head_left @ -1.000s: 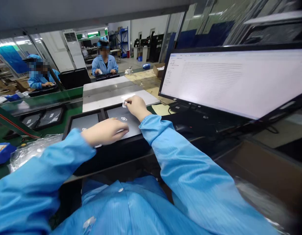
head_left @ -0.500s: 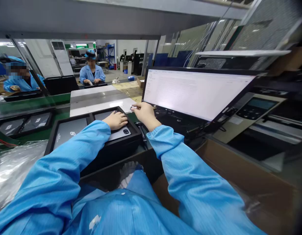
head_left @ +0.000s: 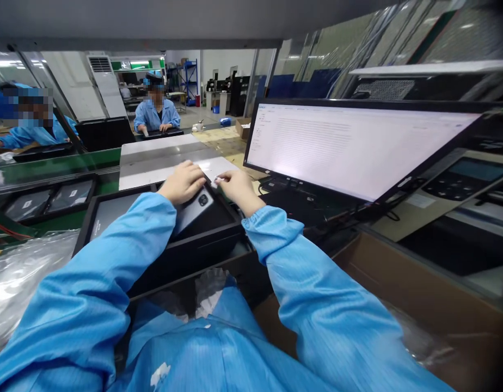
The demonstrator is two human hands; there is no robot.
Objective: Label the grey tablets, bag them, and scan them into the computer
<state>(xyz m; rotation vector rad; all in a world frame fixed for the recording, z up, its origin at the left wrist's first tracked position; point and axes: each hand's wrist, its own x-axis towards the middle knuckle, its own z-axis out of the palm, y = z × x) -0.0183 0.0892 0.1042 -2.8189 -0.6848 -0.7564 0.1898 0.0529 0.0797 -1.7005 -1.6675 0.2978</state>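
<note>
A grey tablet (head_left: 194, 211) with a dark camera module at its corner is tilted up out of the right compartment of a black tray (head_left: 206, 235). My left hand (head_left: 184, 182) is closed over its far edge, the fingers curled and partly hiding it. A second grey tablet (head_left: 112, 213) lies flat in the left compartment, partly behind my left sleeve. My right hand (head_left: 237, 189) is at the tray's far right corner, thumb and finger pinching a small white piece (head_left: 217, 181), too small to name.
A monitor (head_left: 337, 147) stands at right, beside a printer-like device (head_left: 459, 185). Another black tray (head_left: 51, 204) with bagged tablets sits at left, near clear plastic bags (head_left: 26, 277). A cardboard box (head_left: 423, 288) is low at right. Two co-workers (head_left: 157, 111) sit across the line.
My left hand has moved to the tablet's far edge, and the tablet, flat before, is now tilted up in its compartment. The right hand keeps its pinch near the tray corner. The view has shifted slightly.
</note>
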